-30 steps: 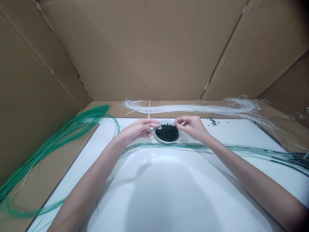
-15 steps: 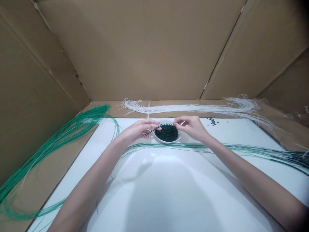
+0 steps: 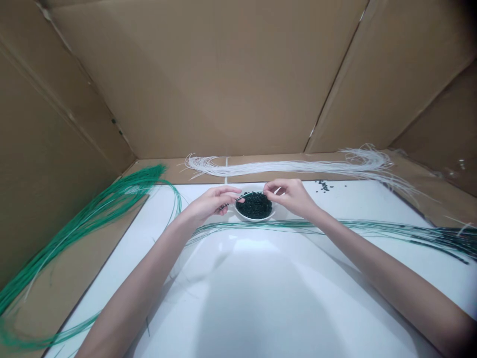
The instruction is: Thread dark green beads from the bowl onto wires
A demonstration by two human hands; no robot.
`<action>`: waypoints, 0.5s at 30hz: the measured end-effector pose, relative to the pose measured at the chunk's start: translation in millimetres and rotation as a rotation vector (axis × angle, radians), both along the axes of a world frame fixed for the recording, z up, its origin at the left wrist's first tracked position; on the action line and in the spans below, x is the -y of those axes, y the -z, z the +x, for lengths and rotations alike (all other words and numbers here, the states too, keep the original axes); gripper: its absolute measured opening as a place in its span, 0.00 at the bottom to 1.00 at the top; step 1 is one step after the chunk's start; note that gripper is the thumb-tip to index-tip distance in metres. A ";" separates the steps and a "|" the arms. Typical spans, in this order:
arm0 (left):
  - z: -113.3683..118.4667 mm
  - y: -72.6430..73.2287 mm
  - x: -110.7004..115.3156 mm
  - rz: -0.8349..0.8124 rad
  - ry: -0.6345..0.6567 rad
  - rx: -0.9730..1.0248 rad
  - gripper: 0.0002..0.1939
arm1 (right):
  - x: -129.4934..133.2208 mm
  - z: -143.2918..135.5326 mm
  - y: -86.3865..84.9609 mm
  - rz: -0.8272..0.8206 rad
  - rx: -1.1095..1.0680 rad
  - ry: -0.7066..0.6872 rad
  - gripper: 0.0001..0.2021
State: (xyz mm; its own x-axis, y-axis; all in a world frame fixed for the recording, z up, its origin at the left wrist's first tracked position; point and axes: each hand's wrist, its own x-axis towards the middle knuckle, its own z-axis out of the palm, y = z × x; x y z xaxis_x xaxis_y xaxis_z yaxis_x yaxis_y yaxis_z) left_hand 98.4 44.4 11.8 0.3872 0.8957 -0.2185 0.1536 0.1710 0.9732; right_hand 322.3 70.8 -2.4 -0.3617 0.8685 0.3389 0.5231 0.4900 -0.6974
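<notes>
My left hand [image 3: 211,203] is closed around a thin string threaded with small black beads [image 3: 239,198], at the left rim of a white bowl. The bare, pale part of the string arcs over the bowl to my right hand [image 3: 288,195]. Thumb and forefinger of that hand pinch the string's end above the bowl's right side. Small black beads [image 3: 254,207] fill much of the bowl [image 3: 254,219]. Whether a loose bead sits between my right fingertips is too small to tell.
Green strands [image 3: 298,223] cross the white table [image 3: 261,308] in front of the bowl, dark beaded ends [image 3: 454,241] at right. A green bundle [image 3: 93,219] lies left, a white bundle [image 3: 283,168] behind. Loose beads [image 3: 324,186] lie back right. Cardboard walls [image 3: 216,74] enclose the table.
The beaded stretch at my left fingers shows less and lies more within the hand. My right hand keeps its pinch. The whole view has shifted slightly.
</notes>
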 end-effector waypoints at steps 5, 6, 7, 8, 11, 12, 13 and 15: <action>-0.1 0.1 -0.1 0.052 -0.012 -0.123 0.19 | 1.9 -2.1 -0.3 0.010 0.004 -0.009 0.07; 0.7 0.2 0.3 0.097 -0.030 -0.183 0.18 | 2.9 -3.2 -0.6 0.006 0.005 -0.009 0.07; 2.2 0.4 1.2 0.155 -0.056 -0.249 0.18 | 4.0 -4.6 -0.9 -0.001 0.007 -0.011 0.07; 4.4 0.7 2.4 0.222 -0.085 -0.313 0.17 | 5.2 -6.1 -1.0 -0.009 0.010 -0.016 0.07; 14.2 3.1 8.1 0.434 -0.144 -0.429 0.14 | 8.9 -10.1 0.2 -0.015 0.028 -0.047 0.06; 18.1 4.5 10.3 0.495 -0.145 -0.439 0.13 | 10.2 -11.1 1.0 -0.008 0.034 -0.062 0.06; 21.7 6.4 12.3 0.545 -0.135 -0.442 0.13 | 11.6 -12.0 1.7 -0.001 0.038 -0.078 0.06; 27.8 10.8 15.1 0.603 -0.110 -0.451 0.14 | 14.4 -13.3 2.6 0.015 0.040 -0.105 0.07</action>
State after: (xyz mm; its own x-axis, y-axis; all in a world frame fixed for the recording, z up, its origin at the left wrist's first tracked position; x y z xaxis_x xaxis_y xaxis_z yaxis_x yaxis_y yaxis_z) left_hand 126.2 29.3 1.0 0.2778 0.9383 0.2057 0.5712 -0.3335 0.7500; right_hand 309.0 56.4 -5.0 -0.4640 0.8202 0.3346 0.4959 0.5535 -0.6691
